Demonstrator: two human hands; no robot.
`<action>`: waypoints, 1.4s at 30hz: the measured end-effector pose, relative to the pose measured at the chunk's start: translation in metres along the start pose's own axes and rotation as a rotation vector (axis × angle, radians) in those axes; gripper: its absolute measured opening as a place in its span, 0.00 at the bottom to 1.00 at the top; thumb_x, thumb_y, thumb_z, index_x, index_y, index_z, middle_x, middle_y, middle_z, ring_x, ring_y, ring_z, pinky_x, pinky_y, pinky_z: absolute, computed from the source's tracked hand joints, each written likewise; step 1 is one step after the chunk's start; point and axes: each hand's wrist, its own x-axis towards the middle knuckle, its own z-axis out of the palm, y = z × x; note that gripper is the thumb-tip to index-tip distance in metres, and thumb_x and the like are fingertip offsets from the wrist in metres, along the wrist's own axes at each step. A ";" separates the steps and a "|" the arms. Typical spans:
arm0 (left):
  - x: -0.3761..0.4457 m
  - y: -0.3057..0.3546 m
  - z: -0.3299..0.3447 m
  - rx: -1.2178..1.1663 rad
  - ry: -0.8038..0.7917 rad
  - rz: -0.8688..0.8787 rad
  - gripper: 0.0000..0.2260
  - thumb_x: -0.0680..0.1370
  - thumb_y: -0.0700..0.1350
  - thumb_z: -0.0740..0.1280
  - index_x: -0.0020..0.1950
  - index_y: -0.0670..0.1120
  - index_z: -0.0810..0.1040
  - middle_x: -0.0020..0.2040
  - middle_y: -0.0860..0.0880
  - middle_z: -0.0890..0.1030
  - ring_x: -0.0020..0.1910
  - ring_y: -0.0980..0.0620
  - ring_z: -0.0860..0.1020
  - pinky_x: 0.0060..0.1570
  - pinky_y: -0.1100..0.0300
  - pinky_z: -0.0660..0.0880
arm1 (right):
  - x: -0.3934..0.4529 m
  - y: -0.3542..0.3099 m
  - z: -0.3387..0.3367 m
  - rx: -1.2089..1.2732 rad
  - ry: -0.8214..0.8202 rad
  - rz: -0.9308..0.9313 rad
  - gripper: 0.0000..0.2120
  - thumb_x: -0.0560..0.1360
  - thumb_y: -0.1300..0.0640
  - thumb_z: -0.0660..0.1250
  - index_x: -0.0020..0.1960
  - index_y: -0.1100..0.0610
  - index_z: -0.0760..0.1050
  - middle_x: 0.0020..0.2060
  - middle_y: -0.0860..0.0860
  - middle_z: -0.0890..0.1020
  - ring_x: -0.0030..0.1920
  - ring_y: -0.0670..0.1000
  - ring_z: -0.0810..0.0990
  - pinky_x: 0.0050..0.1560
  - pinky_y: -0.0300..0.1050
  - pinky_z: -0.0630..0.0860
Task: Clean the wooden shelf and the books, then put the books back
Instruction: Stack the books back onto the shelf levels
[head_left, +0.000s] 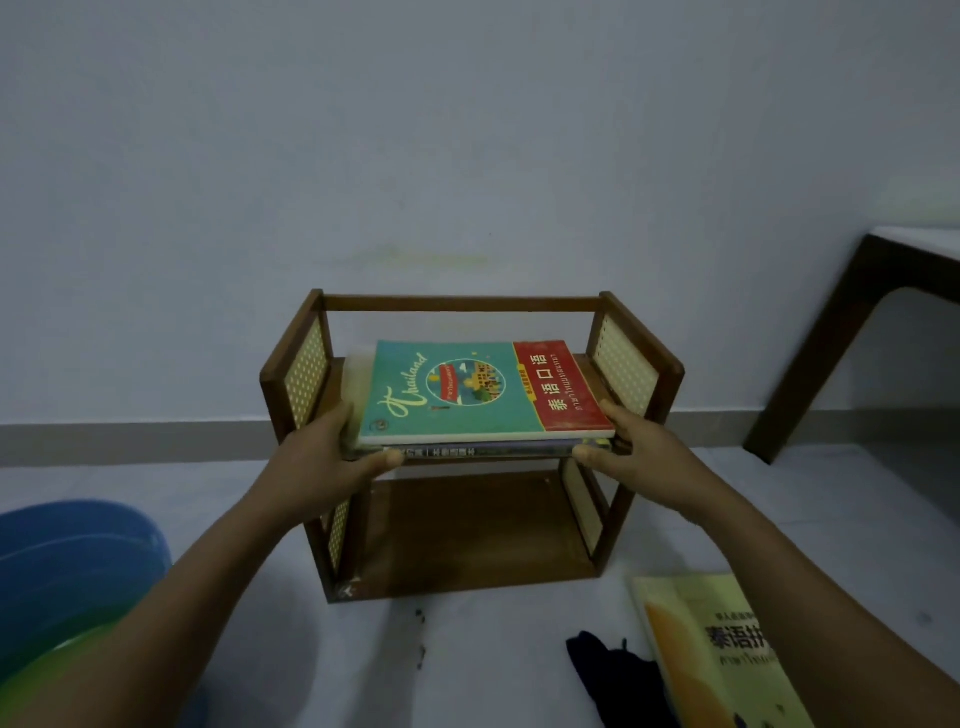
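A small two-tier wooden shelf (457, 303) with perforated side panels stands on the floor against the wall. A stack of books lies flat on its upper tier, topped by a teal and red "Thailand" book (467, 389) over a darker book (467, 451). My left hand (332, 452) grips the stack's left front corner. At the right front corner, my right hand (631, 447) grips it too. The lower tier (467, 530) is bare. A yellow book (727, 654) lies on the floor at the lower right, with a dark cloth (613, 675) beside it.
A blue basin (72, 561) with something green inside sits on the floor at the lower left. A dark wooden table leg (821, 353) stands at the right. Small dark specks (420, 618) mark the floor in front of the shelf.
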 end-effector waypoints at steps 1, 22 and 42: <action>-0.001 -0.001 0.001 -0.004 0.011 0.001 0.27 0.75 0.51 0.69 0.70 0.41 0.67 0.64 0.44 0.77 0.51 0.53 0.76 0.41 0.67 0.71 | 0.000 0.001 0.001 0.043 0.021 -0.005 0.18 0.75 0.50 0.68 0.62 0.41 0.68 0.52 0.35 0.77 0.60 0.45 0.76 0.56 0.40 0.73; -0.082 0.084 0.152 -0.099 -0.255 0.026 0.35 0.78 0.55 0.63 0.78 0.42 0.51 0.77 0.49 0.58 0.75 0.51 0.59 0.69 0.62 0.59 | -0.122 0.153 -0.013 -0.237 0.136 0.452 0.36 0.75 0.37 0.60 0.75 0.58 0.60 0.73 0.55 0.66 0.70 0.55 0.67 0.68 0.49 0.65; -0.059 0.172 0.387 -0.797 -0.492 -0.883 0.34 0.64 0.51 0.73 0.66 0.40 0.69 0.57 0.41 0.78 0.51 0.42 0.78 0.50 0.49 0.79 | -0.158 0.305 -0.033 0.394 0.152 0.890 0.17 0.69 0.50 0.75 0.51 0.61 0.80 0.47 0.57 0.85 0.43 0.56 0.84 0.40 0.47 0.81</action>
